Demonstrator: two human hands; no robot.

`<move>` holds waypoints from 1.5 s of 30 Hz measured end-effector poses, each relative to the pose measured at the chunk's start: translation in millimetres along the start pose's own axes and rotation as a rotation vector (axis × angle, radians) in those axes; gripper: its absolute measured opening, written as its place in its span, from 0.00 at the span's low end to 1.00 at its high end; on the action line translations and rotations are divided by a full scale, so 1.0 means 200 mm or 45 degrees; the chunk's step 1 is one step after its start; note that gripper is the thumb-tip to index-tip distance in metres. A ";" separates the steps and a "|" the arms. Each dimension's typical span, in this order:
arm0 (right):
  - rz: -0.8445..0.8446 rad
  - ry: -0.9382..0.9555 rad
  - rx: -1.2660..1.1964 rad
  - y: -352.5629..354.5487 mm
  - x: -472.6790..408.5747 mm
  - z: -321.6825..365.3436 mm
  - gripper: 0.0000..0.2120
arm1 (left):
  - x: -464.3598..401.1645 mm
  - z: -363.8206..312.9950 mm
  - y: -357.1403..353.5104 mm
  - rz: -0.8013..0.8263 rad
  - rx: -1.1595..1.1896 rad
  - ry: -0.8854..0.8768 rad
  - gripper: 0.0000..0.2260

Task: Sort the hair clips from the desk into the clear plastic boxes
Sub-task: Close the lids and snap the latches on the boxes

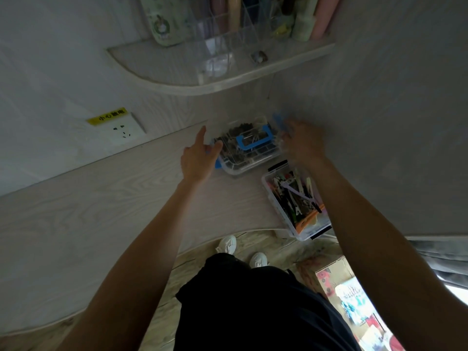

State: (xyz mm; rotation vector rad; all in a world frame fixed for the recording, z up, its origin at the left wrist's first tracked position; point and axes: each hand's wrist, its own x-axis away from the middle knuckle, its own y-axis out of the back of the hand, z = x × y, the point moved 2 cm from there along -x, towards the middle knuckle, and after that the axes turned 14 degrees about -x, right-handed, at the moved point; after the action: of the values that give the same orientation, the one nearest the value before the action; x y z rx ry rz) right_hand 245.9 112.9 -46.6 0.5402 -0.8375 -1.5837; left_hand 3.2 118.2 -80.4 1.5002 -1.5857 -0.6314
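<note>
A clear plastic box with a blue handle and blue latches [249,148] stands at the back of the desk, filled with dark hair clips. My left hand [198,154] rests against its left end, fingers around the corner. My right hand [302,141] is at its right end by the raised blue latch, blurred. A second clear box [295,201], lid off, sits nearer on the right and holds several coloured hair clips. I see no loose clips on the desk.
The pale wooden desk [101,198] runs left, with a wall socket [124,130] behind it. A curved shelf [202,69] with an acrylic organiser hangs above the boxes. A cardboard box [354,300] stands on the floor at right.
</note>
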 end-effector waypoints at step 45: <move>-0.171 0.181 -0.028 0.09 0.19 -0.02 0.22 | 0.02 -0.11 -0.03 -0.181 0.037 0.077 0.26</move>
State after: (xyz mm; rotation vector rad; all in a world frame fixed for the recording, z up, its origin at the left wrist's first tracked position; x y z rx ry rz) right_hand 253.9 74.9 -31.6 0.6965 -0.6880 -1.6532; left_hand 24.8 117.2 -72.5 1.6492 -1.4572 -0.6384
